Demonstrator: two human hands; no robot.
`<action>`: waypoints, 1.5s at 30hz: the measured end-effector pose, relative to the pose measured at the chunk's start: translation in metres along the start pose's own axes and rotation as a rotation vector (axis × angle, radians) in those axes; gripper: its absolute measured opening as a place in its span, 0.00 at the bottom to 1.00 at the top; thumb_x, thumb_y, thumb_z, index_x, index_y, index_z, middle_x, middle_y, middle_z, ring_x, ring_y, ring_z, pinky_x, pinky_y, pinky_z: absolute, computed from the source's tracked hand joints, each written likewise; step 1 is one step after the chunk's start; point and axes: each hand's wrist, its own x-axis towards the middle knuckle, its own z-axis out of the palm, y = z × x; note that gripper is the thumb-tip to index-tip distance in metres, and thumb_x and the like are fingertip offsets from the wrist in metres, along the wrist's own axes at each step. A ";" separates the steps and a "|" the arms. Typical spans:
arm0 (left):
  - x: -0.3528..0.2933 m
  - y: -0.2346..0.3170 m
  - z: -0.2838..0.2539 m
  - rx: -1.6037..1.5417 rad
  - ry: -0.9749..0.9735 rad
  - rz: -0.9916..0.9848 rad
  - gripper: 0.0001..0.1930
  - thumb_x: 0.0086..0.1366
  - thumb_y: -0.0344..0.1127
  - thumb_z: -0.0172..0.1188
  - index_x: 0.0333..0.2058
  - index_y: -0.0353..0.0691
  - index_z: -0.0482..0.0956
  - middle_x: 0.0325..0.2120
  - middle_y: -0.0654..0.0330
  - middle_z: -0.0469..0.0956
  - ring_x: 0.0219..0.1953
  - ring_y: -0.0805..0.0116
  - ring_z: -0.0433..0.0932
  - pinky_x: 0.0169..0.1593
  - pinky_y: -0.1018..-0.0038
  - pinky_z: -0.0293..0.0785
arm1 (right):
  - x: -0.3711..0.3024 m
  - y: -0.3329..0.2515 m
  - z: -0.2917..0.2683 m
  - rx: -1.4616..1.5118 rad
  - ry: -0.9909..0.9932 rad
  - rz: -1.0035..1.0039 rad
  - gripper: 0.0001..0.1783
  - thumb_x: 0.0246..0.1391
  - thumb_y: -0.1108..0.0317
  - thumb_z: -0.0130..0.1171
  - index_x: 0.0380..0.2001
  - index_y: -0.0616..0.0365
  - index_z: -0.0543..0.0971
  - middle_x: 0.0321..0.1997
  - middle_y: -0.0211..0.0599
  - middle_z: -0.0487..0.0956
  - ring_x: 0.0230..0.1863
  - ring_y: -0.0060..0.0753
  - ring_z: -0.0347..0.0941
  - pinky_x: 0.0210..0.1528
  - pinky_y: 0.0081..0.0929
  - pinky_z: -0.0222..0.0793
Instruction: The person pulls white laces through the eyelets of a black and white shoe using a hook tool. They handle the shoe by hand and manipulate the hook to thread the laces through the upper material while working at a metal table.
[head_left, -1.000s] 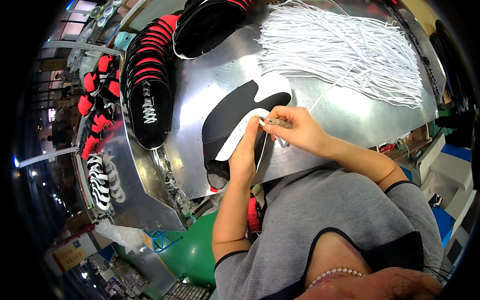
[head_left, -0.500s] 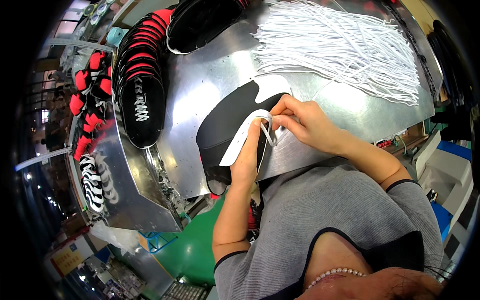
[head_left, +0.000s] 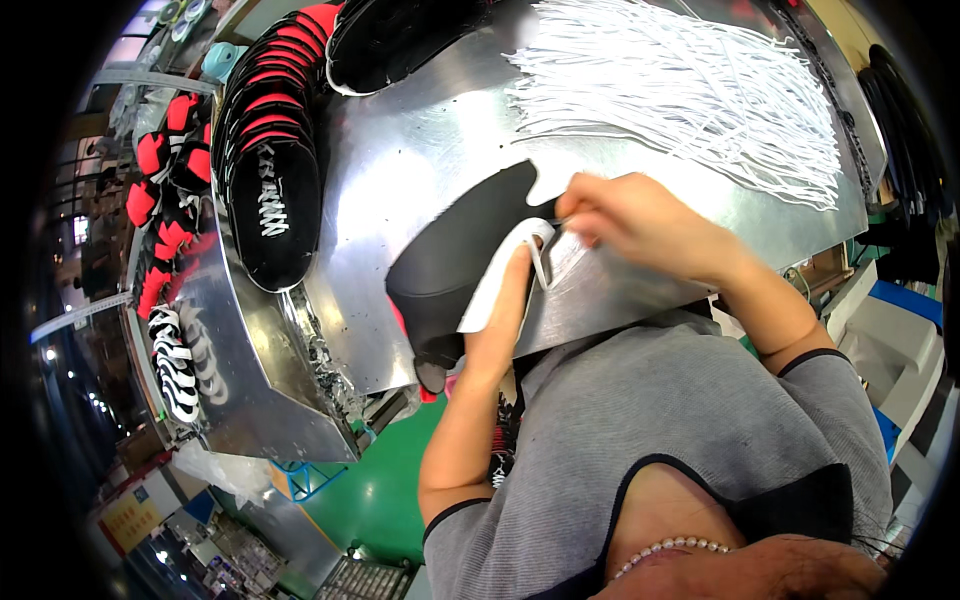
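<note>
Lacing underway: left hand (head_left: 505,320) pins the black shoe upper (head_left: 455,250) on the table (head_left: 420,150), right hand (head_left: 630,220) pinches a white lace (head_left: 540,255); next, likely threading an eyelet.

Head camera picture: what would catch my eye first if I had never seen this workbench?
Probably the big heap of white laces spread over the far right of the shiny metal table. Next, the row of black and red shoe uppers stacked along its left edge. In the middle, the left hand and right hand work a white lace on a black shoe upper.
</note>
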 end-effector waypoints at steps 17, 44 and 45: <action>0.016 0.013 -0.023 0.664 -0.112 0.336 0.15 0.67 0.34 0.59 0.47 0.30 0.77 0.38 0.49 0.82 0.41 0.56 0.82 0.46 0.65 0.75 | 0.052 0.045 0.013 0.411 0.387 0.094 0.17 0.52 0.64 0.69 0.44 0.56 0.77 0.35 0.24 0.77 0.34 0.15 0.69 0.38 0.17 0.66; -0.001 0.107 -0.069 0.434 0.362 0.345 0.13 0.64 0.25 0.59 0.48 0.32 0.78 0.36 0.57 0.81 0.35 0.73 0.78 0.42 0.77 0.76 | -0.139 0.061 -0.015 0.005 -0.193 0.065 0.13 0.57 0.59 0.62 0.28 0.58 0.77 0.24 0.32 0.76 0.23 0.32 0.71 0.30 0.31 0.65; 0.007 0.093 -0.057 0.486 0.209 0.258 0.12 0.64 0.27 0.61 0.46 0.31 0.79 0.36 0.58 0.82 0.33 0.72 0.78 0.40 0.76 0.75 | -0.136 0.060 -0.013 0.162 -0.211 0.071 0.14 0.58 0.58 0.63 0.27 0.58 0.77 0.24 0.30 0.75 0.23 0.27 0.70 0.29 0.29 0.64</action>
